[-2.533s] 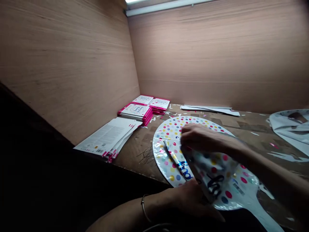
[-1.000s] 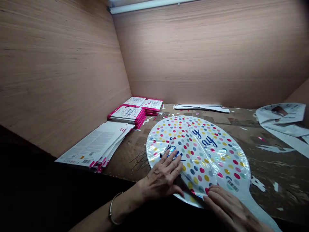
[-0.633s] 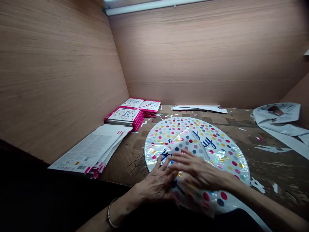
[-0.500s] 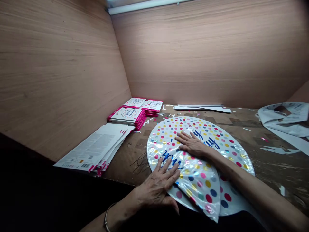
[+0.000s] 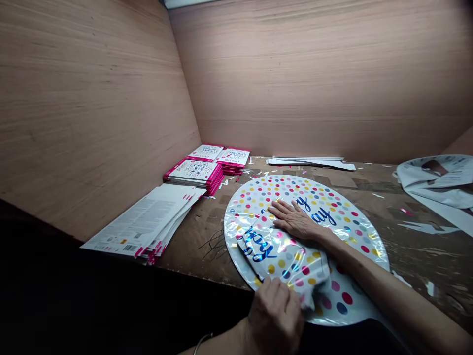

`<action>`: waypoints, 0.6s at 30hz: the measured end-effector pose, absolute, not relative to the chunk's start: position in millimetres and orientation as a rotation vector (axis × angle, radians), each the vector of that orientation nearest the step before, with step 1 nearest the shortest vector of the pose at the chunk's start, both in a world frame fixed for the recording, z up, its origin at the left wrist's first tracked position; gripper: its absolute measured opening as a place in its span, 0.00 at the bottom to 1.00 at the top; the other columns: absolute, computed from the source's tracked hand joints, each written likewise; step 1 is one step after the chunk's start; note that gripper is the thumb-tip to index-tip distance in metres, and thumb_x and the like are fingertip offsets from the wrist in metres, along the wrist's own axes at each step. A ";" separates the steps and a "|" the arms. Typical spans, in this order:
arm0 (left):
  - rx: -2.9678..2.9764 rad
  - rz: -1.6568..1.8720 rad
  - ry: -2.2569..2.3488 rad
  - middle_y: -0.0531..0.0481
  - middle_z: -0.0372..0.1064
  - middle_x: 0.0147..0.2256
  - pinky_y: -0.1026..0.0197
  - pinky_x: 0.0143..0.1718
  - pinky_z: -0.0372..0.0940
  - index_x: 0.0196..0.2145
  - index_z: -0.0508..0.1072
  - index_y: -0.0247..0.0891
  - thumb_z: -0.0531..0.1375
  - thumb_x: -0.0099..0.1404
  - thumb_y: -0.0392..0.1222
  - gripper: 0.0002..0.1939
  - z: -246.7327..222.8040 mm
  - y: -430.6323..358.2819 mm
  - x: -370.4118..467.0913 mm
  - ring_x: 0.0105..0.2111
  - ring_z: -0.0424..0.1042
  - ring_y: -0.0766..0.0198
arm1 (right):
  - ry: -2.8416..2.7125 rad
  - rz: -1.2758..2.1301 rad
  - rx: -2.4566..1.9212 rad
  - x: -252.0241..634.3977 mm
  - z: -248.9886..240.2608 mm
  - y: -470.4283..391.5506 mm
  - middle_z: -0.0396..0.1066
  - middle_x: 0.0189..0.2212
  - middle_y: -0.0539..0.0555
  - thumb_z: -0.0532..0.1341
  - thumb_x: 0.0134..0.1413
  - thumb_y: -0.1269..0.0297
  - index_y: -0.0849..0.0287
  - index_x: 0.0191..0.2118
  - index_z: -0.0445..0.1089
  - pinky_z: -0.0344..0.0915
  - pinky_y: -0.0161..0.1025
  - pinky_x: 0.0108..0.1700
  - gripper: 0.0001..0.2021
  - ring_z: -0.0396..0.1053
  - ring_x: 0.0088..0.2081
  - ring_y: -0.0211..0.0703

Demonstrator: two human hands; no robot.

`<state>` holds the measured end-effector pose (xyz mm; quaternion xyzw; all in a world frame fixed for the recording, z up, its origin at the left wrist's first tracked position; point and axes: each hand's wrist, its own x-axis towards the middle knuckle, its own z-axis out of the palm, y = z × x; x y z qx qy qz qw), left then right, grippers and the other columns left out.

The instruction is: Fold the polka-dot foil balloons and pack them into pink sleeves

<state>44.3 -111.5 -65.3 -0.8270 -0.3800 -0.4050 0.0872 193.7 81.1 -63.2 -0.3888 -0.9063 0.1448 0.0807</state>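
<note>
A round foil balloon (image 5: 347, 236), white with coloured dots and blue lettering, lies flat at the table's front edge. On top of it sits a partly folded foil balloon (image 5: 281, 246) with the same dots and letters. My right hand (image 5: 295, 220) is spread flat on the folded one's upper part, fingers stretched and pressing down. Closer to me, my left hand (image 5: 277, 310) is closed around the lower edge of the folded balloon, which bends up and bunches there. Its fingertips are hidden behind the knuckles.
Packs of printed cards with pink edges (image 5: 195, 172) are stacked in the back left corner. Flat printed sleeves (image 5: 140, 222) lie in front of them, jutting over the edge. White strips (image 5: 310, 162) rest by the back panel. Crumpled white material (image 5: 436, 177) lies at right among paper scraps.
My left hand has gone from lying flat on the folded balloon to gripping its near edge, which is now bent upward. My right hand has stayed in place. The view has tilted slightly.
</note>
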 end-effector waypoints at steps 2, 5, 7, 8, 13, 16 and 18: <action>-2.446 -1.595 -1.750 0.47 0.65 0.17 0.63 0.21 0.65 0.21 0.65 0.35 0.48 0.63 0.39 0.15 -51.3 -96.7 31.7 0.18 0.67 0.63 | -2.526 0.571 -1.179 201.8 -59.1 89.3 0.52 0.60 0.50 0.42 0.61 0.49 0.47 0.59 0.55 0.42 0.59 0.60 0.24 0.47 0.61 0.50; -1.671 -2.341 -2.857 0.53 0.60 0.14 0.67 0.13 0.58 0.21 0.60 0.36 0.53 0.61 0.49 0.16 -34.0 -72.6 13.5 0.13 0.63 0.67 | -2.257 0.587 -1.281 219.6 -45.1 91.4 0.55 0.59 0.57 0.34 0.63 0.54 0.56 0.62 0.49 0.55 0.52 0.57 0.26 0.54 0.59 0.48; -1.068 -2.721 -3.140 0.54 0.61 0.15 0.67 0.13 0.58 0.24 0.60 0.36 0.56 0.57 0.50 0.15 -28.4 -63.0 7.2 0.13 0.64 0.66 | -2.090 0.426 -1.296 228.5 -36.2 78.1 0.56 0.57 0.63 0.37 0.63 0.56 0.61 0.63 0.46 0.58 0.52 0.55 0.26 0.57 0.57 0.50; -0.891 -2.844 -3.161 0.53 0.62 0.15 0.67 0.13 0.58 0.25 0.61 0.35 0.57 0.56 0.49 0.14 -27.1 -60.9 6.1 0.14 0.64 0.66 | -2.061 0.324 -1.223 230.1 -33.6 67.0 0.59 0.55 0.64 0.41 0.63 0.57 0.62 0.62 0.48 0.59 0.53 0.54 0.25 0.59 0.55 0.51; -0.624 -3.000 -3.112 0.55 0.60 0.15 0.67 0.14 0.57 0.29 0.62 0.34 0.59 0.55 0.46 0.13 -27.7 -64.5 8.7 0.12 0.62 0.68 | -2.577 0.069 -0.508 213.5 -39.8 3.9 0.66 0.50 0.60 0.48 0.56 0.74 0.61 0.56 0.57 0.55 0.55 0.56 0.21 0.61 0.52 0.48; -0.739 -3.004 -3.096 0.56 0.59 0.15 0.67 0.15 0.58 0.29 0.62 0.34 0.60 0.54 0.51 0.17 -29.5 -66.2 10.0 0.14 0.62 0.68 | -2.514 0.090 -0.591 207.6 -41.5 -9.2 0.64 0.50 0.66 0.49 0.54 0.74 0.67 0.57 0.53 0.58 0.54 0.53 0.23 0.59 0.53 0.51; -0.872 -2.964 -3.063 0.56 0.59 0.16 0.68 0.15 0.57 0.29 0.62 0.35 0.60 0.54 0.55 0.19 -30.0 -66.8 11.8 0.14 0.61 0.69 | -2.469 0.165 -0.585 211.9 -36.5 -9.0 0.67 0.45 0.64 0.50 0.53 0.73 0.64 0.54 0.58 0.58 0.54 0.52 0.21 0.61 0.50 0.50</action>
